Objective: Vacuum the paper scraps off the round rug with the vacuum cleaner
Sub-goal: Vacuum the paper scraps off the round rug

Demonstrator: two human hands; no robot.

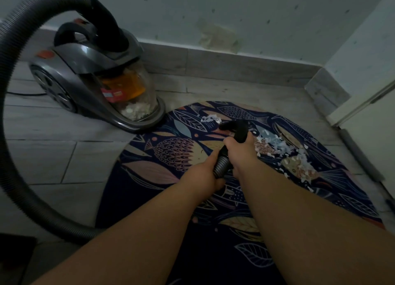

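Tiled floor [53, 156], one round rug [149, 173]; left hand [205, 174], right hand [241, 154] fingers clamped round one hose [222, 167].

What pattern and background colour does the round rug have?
The round rug has a dark navy background with pale fish and leaf shapes, seen in the head view.

The round rug [149, 178] is dark navy, patterned with fish and leaves in pink, cream, pale blue and orange, and the paper scraps [275, 148] on it are white, pale blue and pinkish. The vacuum cleaner [85, 71] has a glossy grey body with black upper parts, orange-red buttons and a clear dust canister [132, 92] showing an orange core, a red label and whitish scraps, while its ribbed hose [70, 227] is dark grey and the hose handle [237, 128] black. The floor [53, 160] is pale grey wood-grain tile, the skirting [235, 64] grey, and the wall [256, 11] pale greenish white flecked with dark specks.
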